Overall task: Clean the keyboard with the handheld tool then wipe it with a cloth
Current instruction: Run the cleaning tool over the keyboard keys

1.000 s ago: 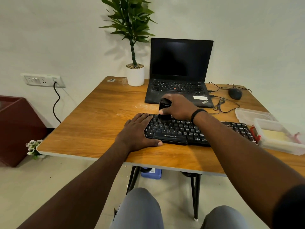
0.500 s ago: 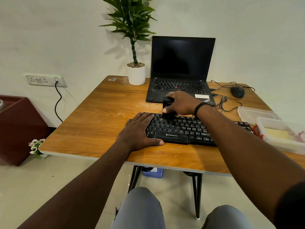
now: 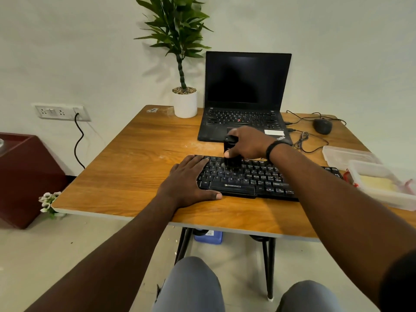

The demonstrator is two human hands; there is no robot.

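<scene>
The one black keyboard (image 3: 258,179) lies on the wooden counter (image 3: 139,167) toward its near edge, and the word ZEBRONICS is printed in white on its front strip. The right hand (image 3: 248,144) has its grip curled round a single black handheld tool (image 3: 230,153), held upright with its lower end touching the far key rows left of the keyboard's middle. The left hand (image 3: 191,181) lies flat, fingers straight, over the keyboard's left end, thumb along the near edge; it holds nothing. A black band (image 3: 271,147) circles the right wrist.

Behind the keyboard stands one open laptop (image 3: 245,97), screen dark, with a white sticker on its palm rest whose writing is too small to read. To its left is one potted plant (image 3: 183,95); to its right one black mouse (image 3: 323,126) with cables. Two clear plastic containers (image 3: 382,188) sit at the counter's right edge, one of them holding something pale yellow.
</scene>
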